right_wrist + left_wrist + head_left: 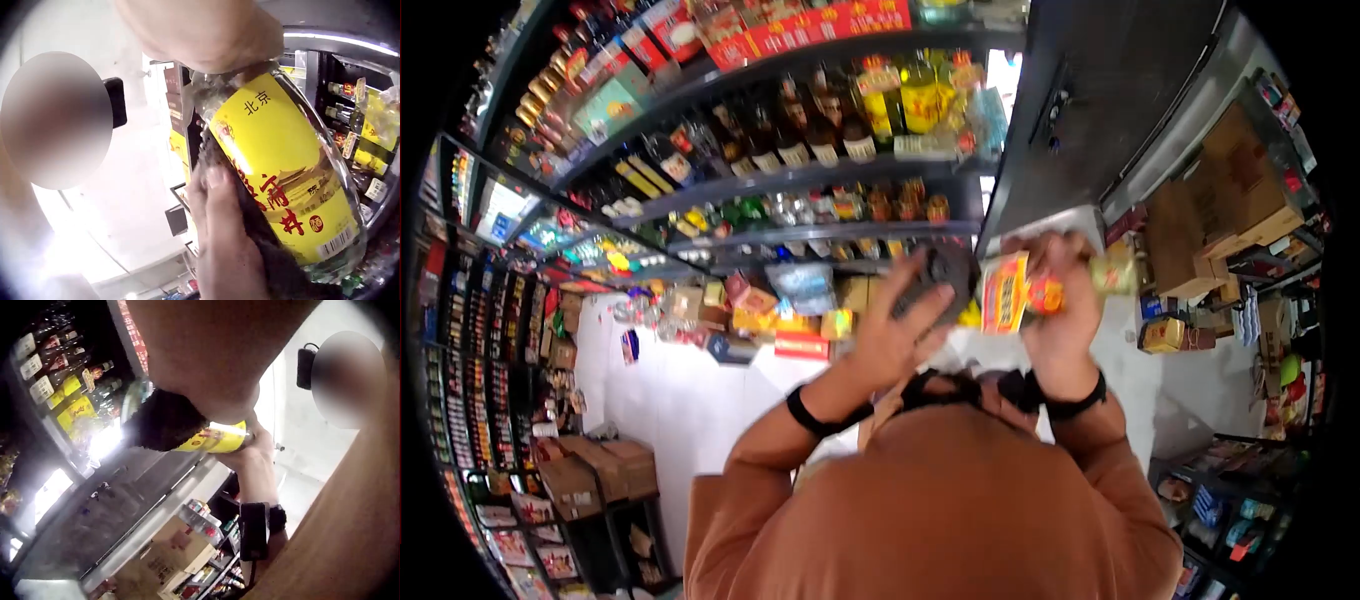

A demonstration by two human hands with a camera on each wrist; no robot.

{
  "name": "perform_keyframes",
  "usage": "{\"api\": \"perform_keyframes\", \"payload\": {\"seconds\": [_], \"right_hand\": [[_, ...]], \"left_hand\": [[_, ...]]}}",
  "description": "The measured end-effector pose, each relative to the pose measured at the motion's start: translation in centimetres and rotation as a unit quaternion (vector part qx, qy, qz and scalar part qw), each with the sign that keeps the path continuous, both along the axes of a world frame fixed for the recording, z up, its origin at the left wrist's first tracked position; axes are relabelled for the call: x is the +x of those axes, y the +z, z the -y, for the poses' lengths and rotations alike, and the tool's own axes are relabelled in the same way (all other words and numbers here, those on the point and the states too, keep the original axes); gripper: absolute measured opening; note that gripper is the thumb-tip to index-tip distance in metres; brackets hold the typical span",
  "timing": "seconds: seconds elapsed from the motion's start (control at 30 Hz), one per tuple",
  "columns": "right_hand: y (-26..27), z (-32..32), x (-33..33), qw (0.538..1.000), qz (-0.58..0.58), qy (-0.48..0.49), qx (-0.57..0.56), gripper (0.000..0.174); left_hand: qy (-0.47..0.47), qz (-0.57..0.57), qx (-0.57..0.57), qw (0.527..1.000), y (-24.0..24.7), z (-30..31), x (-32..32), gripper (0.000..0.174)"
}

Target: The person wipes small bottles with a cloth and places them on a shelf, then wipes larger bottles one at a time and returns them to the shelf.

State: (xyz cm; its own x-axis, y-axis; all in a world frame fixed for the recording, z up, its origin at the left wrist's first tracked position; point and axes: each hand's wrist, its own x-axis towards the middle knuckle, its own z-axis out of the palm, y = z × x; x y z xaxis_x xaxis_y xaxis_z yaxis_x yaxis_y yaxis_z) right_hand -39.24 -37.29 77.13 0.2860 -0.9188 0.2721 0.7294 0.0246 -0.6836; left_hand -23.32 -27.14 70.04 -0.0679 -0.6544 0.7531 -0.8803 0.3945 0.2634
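Note:
My right hand (1065,315) grips a large clear bottle (281,162) at its neck end. The bottle has a broad yellow label with red and black characters, and it lies tilted in front of my chest. A dark, fuzzy cloth (945,285) is held in my left hand (905,315), fingers and thumb spread around it. In the right wrist view, the cloth lies along the bottle's side, with the left fingers (219,178) over it. From the left wrist, the cloth (165,419) covers one end of the yellow label (222,437). The bottle's neck is mostly hidden by my right hand.
Ahead stand dark shelves (750,185) packed with bottles, including yellow-labelled ones (920,100). Boxes and packets (800,330) line the floor below them. A dark door or panel (1090,110) rises front right, with cardboard boxes (1240,190) on the right and more shelves (490,350) on the left.

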Motion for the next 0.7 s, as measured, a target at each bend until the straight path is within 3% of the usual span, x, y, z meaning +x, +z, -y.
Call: {"api": "perform_keyframes", "payload": {"seconds": [0.17, 0.27, 0.33, 0.4, 0.43, 0.47, 0.53, 0.57, 0.7], "right_hand": [[1.7, 4.6, -2.8, 0.989, 0.008, 0.094, -0.118, 0.024], [2.0, 6.5, -3.1, 0.972, -0.028, 0.172, -0.16, 0.026], [1.4, 7.5, -2.9, 0.944, 0.0, 0.265, -0.197, 0.025], [1.5, 6.7, -1.9, 0.937, -0.009, 0.306, -0.167, 0.028], [1.4, 6.3, -1.0, 0.93, -0.006, 0.354, -0.103, 0.028], [1.2, 5.9, -0.3, 0.917, -0.004, 0.397, -0.04, 0.029], [0.5, 5.7, 1.2, 0.908, -0.017, 0.418, -0.002, 0.031], [0.0, 6.2, 1.9, 0.897, -0.003, 0.441, 0.034, 0.031], [-1.4, 6.7, 4.5, 0.883, 0.026, 0.456, 0.107, 0.033]], "left_hand": [[0.01, -0.205, 0.018, 0.979, 2.7, 1.9, -1.2, 0.044], [0.007, -0.387, 0.16, 0.908, 3.7, 2.3, -1.6, 0.045], [-0.069, -0.47, 0.277, 0.835, 4.5, 1.9, -0.9, 0.054], [-0.152, -0.512, 0.32, 0.783, 2.9, 1.4, -0.3, 0.055], [-0.212, -0.586, 0.406, 0.668, 2.8, 1.1, -0.1, 0.069], [-0.255, -0.6, 0.426, 0.627, 1.8, 1.0, -0.4, 0.083], [-0.251, -0.687, 0.382, 0.565, 0.1, -0.3, -2.2, 0.096], [-0.272, -0.733, 0.372, 0.501, 0.6, -0.9, -2.9, 0.105], [-0.274, -0.757, 0.306, 0.508, 0.9, -3.3, -2.4, 0.113]]}}
